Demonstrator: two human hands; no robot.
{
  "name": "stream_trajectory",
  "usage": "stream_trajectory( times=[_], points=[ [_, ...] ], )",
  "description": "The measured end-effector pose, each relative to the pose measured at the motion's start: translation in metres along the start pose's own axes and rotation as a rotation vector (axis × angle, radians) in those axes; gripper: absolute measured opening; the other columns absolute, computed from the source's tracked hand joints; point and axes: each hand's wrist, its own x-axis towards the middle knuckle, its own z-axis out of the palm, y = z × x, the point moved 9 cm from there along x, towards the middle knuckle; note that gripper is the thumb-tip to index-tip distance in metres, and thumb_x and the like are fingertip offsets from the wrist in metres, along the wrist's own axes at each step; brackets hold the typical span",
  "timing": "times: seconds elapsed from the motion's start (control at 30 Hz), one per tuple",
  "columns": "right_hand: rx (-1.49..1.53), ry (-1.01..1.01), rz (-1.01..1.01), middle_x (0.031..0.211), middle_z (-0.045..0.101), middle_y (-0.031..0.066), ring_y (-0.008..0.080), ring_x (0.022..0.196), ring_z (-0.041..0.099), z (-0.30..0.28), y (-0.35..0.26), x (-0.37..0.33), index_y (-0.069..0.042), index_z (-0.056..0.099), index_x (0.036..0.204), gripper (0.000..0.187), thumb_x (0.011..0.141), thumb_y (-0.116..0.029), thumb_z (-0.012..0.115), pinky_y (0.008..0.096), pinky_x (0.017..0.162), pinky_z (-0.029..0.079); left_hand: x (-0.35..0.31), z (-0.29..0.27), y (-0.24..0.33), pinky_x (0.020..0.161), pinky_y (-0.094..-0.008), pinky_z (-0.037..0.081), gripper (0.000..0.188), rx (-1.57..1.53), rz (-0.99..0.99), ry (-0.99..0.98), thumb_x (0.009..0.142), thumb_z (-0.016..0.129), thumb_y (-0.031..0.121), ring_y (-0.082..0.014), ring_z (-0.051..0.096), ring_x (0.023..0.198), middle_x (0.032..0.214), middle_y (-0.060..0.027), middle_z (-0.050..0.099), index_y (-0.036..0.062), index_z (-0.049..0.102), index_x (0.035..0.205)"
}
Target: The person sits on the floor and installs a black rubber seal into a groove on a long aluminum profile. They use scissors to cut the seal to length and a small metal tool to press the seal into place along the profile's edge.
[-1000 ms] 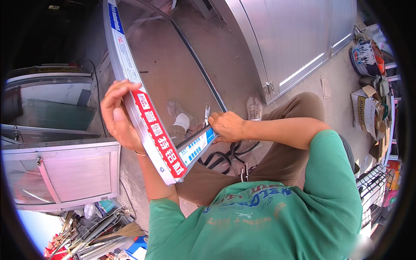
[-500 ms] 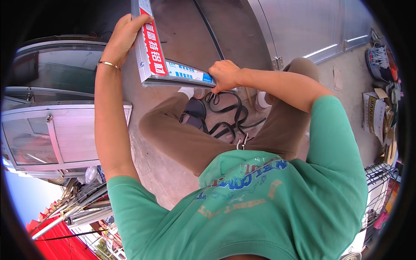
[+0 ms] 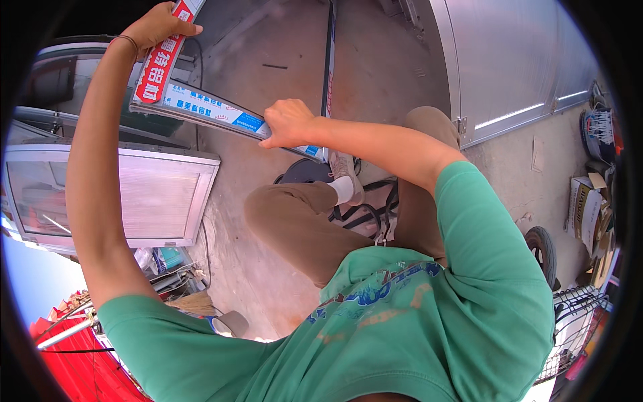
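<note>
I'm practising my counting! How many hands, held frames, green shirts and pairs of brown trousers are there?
Hands: 2, left hand and right hand
Held metal frame: 1
Green shirt: 1
Brown trousers: 1 pair
Total: 5

Looks like a silvery metal frame, squared at the near corners.
Shows red and white on the left bar, blue and white on the near bar; slants, running past the view's top edge.

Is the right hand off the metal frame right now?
No, the right hand grips the frame along its blue-and-white side.
</note>
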Motion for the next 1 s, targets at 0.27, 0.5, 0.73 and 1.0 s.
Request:
stream_trajectory(
  times=[0.27,0.5,0.73,1.0],
  points=[
    [0.179,-0.078,-0.126,0.082,0.069,0.0256,0.0467,0.082,0.067,0.021,-0.008,0.013,0.002,0.071,0.088,0.029,0.095,-0.026,0.066,0.053,0.074,0.053,-0.04,0.04,-0.091,0.081,-0.0442,0.061,0.064,-0.011,-0.105,0.074,0.073,0.086,0.022,-0.0336,0.074,0.092,0.119,-0.0206,0.071,0.0044,0.054,0.126],
    [0.208,-0.026,0.015,0.085,0.069,0.0272,0.0483,0.084,0.067,0.001,0.031,0.006,0.003,0.068,0.088,0.018,0.093,-0.015,0.065,0.0546,0.075,0.053,-0.082,0.122,-0.149,0.088,-0.0456,0.058,0.061,-0.149,-0.142,0.046,0.075,0.081,0.004,-0.041,0.073,0.099,0.114,-0.0242,0.072,0.0063,0.047,0.126],
    [0.31,0.11,0.029,0.083,0.071,0.0195,0.0412,0.081,0.068,-0.044,0.045,-0.007,0.0,0.064,0.093,0.01,0.091,-0.01,0.066,0.0482,0.072,0.052,-0.071,0.122,-0.17,0.089,-0.0445,0.056,0.063,-0.141,-0.194,-0.002,0.075,0.085,0.02,-0.0396,0.073,0.098,0.115,-0.0242,0.071,0.0036,0.051,0.126],
    [0.233,0.142,0.081,0.082,0.072,0.0182,0.0401,0.081,0.069,-0.053,0.064,-0.006,-0.001,0.065,0.092,0.011,0.09,-0.011,0.068,0.0486,0.071,0.053,0.084,0.086,-0.089,0.092,-0.0447,0.056,0.066,0.076,-0.211,0.245,0.073,0.09,0.034,-0.0387,0.072,0.105,0.114,-0.0265,0.072,-0.0025,0.059,0.119]
  ],
)
